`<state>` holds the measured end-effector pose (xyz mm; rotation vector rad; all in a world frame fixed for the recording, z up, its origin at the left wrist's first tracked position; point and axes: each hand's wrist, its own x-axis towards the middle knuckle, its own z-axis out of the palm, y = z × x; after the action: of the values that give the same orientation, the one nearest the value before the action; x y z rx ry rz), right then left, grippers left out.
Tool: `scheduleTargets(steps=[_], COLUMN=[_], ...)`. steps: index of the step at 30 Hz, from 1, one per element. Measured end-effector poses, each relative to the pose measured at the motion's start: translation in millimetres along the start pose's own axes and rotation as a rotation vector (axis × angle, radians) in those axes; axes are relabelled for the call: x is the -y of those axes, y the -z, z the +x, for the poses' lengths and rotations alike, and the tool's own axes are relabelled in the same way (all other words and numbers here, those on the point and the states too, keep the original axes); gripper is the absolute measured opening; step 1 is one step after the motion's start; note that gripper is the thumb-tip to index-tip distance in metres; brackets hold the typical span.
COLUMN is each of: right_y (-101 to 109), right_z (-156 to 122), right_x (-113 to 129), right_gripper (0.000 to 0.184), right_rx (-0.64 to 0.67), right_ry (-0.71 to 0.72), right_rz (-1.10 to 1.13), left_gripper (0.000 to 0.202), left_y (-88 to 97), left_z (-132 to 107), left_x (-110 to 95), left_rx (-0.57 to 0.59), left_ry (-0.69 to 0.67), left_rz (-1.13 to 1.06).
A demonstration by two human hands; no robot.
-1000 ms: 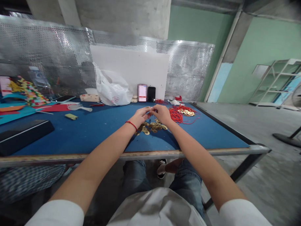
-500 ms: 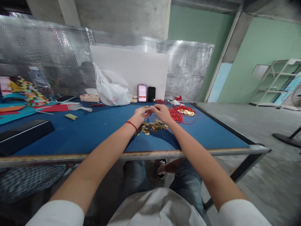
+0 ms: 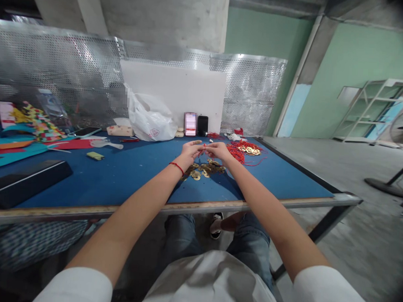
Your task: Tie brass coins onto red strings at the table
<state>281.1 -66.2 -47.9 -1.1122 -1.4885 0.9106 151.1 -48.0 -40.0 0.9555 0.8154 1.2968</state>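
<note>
A short length of red cord (image 3: pixel 204 146) runs between my two hands, above the blue tabletop. My left hand (image 3: pixel 190 151) pinches it from the left, with a red string bracelet (image 3: pixel 177 167) on that wrist. On the other side my right hand (image 3: pixel 218 150) has its fingertips closed on the cord. Right below lies a loose pile of brass-coloured coins with holes (image 3: pixel 205 168). To the right of my right hand is a heap of red cords (image 3: pixel 236 153), with more gold coins (image 3: pixel 250 150) on it. Fine detail at the fingertips is too small to make out.
Two phones stand at the back, one lit (image 3: pixel 190 124), one dark (image 3: pixel 203 126). A white plastic bag (image 3: pixel 153 118) sits left of them. A black oblong box (image 3: pixel 30 182), a folded yellow-green piece (image 3: pixel 95 156) and coloured sheets (image 3: pixel 16 149) lie leftward. The metal table edge (image 3: pixel 199 207) is in front.
My hands have drawn slightly apart, the right one shifting a little to the right. Red cord now shows between the fingertips.
</note>
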Motion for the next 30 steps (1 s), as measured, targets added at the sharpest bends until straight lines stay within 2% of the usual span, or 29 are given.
scheduleTargets(steps=[4, 9, 13, 22, 30], right_y=[3.3, 3.3, 2.1, 1.2, 1.8], right_z=[-1.5, 3.3, 2.7, -0.6, 3.5], right_x=[2.1, -2.0, -3.2, -6.3, -8.0], right_gripper=[0.011, 0.016, 0.014, 0.013, 0.016], right_rx=[-0.036, -0.110, -0.096, -0.135, -0.233], right_ry=[0.020, 0.048, 0.044, 0.119, 0.207], right_rz=[-0.014, -0.162, -0.235, -0.224, -0.293], left_gripper=[0.034, 0.036, 0.034, 0.037, 0.048], left_y=[0.0, 2.6, 4.9, 5.4, -1.4], left_z=[0.4, 7.9, 13.3, 12.3, 4.1], left_x=[2.7, 9.6, 12.6, 11.1, 7.0], left_rx=[-0.022, -0.052, -0.033, -0.004, -0.011], left_ry=[-0.105, -0.266, -0.309, -0.384, -0.438], left_rz=[0.072, 0.234, 0.313, 0.436, 0.383])
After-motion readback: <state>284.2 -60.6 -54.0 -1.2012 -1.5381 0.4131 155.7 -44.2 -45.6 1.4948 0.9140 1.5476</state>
